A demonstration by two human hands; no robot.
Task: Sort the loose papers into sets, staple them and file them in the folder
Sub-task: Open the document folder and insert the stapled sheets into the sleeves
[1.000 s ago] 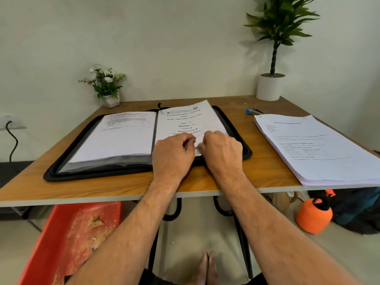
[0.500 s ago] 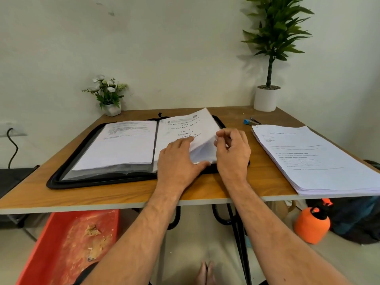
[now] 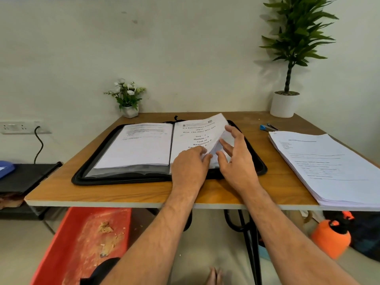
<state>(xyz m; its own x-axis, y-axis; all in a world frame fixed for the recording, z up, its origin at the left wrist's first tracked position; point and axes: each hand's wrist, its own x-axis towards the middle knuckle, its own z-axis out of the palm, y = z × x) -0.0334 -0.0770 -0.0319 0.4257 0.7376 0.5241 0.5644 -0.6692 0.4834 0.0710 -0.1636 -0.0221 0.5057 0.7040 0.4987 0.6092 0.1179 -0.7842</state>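
A black zip folder (image 3: 86, 173) lies open on the wooden table (image 3: 127, 194), with papers in its clear sleeves on both sides. The right-hand printed page (image 3: 197, 132) is lifted and curling up from its near right corner. My left hand (image 3: 190, 167) holds that page's lower corner between thumb and fingers. To its right my right hand (image 3: 236, 159) reaches under the raised page with fingers spread and straight. A thick stack of loose papers (image 3: 329, 161) sits at the table's right. A blue stapler (image 3: 267, 127) lies behind the stack.
A small white flower pot (image 3: 129, 110) stands at the back left of the table, a tall potted plant (image 3: 284, 103) at the back right. Below are a red tub (image 3: 82, 243), an orange sprayer (image 3: 331, 237) and black table legs (image 3: 250, 233).
The right-hand page has been lifted further and curls up. My right hand has let go of its edge and spread open under it. The camera has tilted upward.
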